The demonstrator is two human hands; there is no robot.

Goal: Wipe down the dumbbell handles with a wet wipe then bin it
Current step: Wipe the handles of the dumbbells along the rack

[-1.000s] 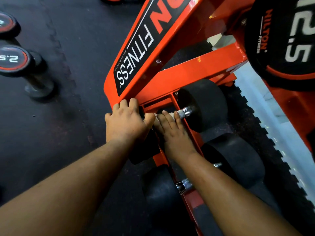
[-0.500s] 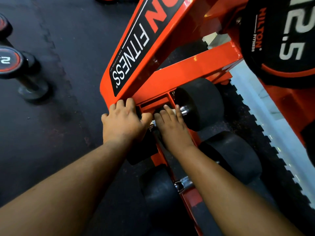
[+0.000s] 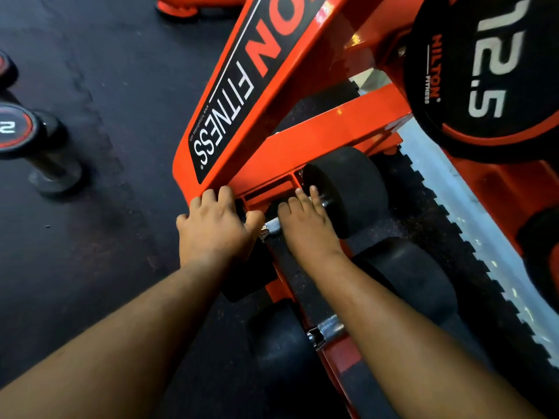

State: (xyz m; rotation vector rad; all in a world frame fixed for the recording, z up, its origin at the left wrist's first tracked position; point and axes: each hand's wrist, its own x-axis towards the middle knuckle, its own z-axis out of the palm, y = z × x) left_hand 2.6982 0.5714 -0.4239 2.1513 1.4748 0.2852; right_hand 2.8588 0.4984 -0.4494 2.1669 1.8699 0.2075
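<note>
Dumbbell (image 3: 344,192) lies on the lowest tier of the orange rack (image 3: 317,131), its knurled steel handle (image 3: 273,229) showing between both hands. Right hand (image 3: 305,225) lies over the handle, fingers extended toward the black head; cannot tell whether a wipe is under the palm. Left hand (image 3: 216,225) rests on the near head, fingers bent over the rack edge, thumb beside the handle end. Second dumbbell (image 3: 326,328) sits nearer. Small dumbbell (image 3: 30,140) stands on the black floor mat (image 3: 90,237).
</note>
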